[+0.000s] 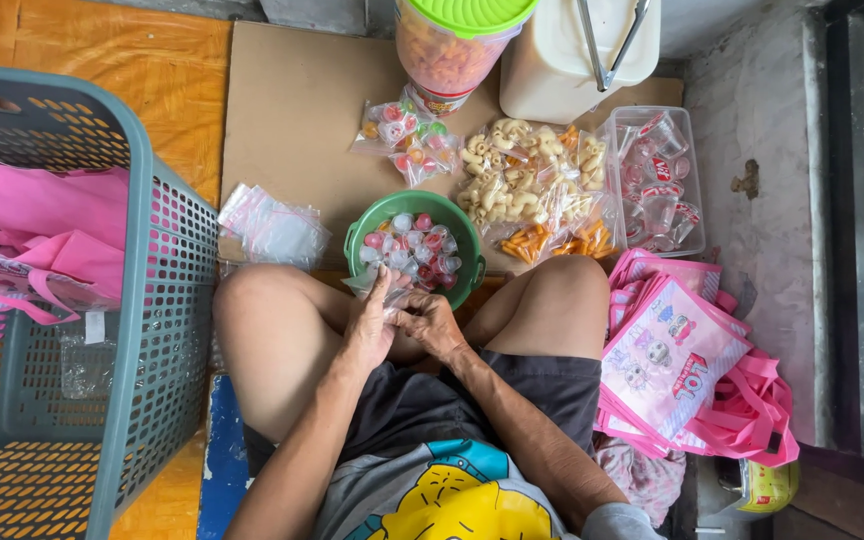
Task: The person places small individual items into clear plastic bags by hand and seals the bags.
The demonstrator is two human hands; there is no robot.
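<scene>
Both hands meet over the lap: left hand (370, 325) and right hand (430, 322) pinch one small clear bag (384, 291) between the fingertips. The green bowl (464, 232) of jelly cups lies straight ahead, just beyond, nearly equally close to both hands.

Orange wooden floor (152, 70), grey concrete wall (752, 120), daylight

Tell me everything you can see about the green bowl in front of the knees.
The green bowl is round, looks like plastic, with a small lip handle on its left rim. It sits upright on brown cardboard, between the person's knees, filled with small clear jelly cups with red, pink and white tops. The left hand and right hand meet just below its near rim, fingertips over its edge.
</scene>
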